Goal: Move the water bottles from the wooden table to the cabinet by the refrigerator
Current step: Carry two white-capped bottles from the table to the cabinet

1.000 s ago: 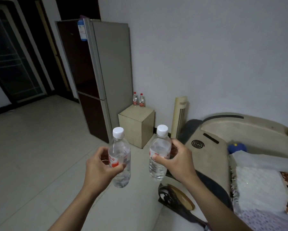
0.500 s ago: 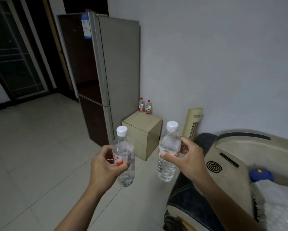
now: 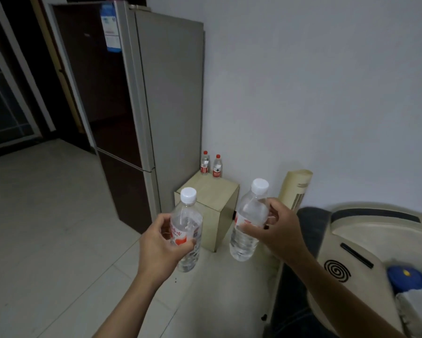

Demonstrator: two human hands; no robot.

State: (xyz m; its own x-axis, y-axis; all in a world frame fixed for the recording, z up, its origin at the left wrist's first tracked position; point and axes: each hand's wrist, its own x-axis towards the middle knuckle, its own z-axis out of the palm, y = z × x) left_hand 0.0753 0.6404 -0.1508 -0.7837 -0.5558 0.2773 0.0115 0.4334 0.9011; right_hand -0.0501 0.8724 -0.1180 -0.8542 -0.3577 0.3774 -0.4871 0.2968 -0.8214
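We see a dim, grey, grainy room; the white wall (image 3: 315, 93) is brightest, the doorway (image 3: 10, 93) far left of our hands nearly black, edges bowed.

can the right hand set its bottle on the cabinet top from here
Probably not yet: the right hand holds its bottle well short of the cabinet. Nothing blocks the way, though.

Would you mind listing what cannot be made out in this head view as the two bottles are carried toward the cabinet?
- Wooden table: outside the head view.
- Print on the two red-capped bottles on the cabinet: too small to read.
- Label of the bottle in the left hand: partly covered by the fingers.
- Refrigerator: top cut off by the upper edge.
- Blue object at the right: blurred, identity unclear.
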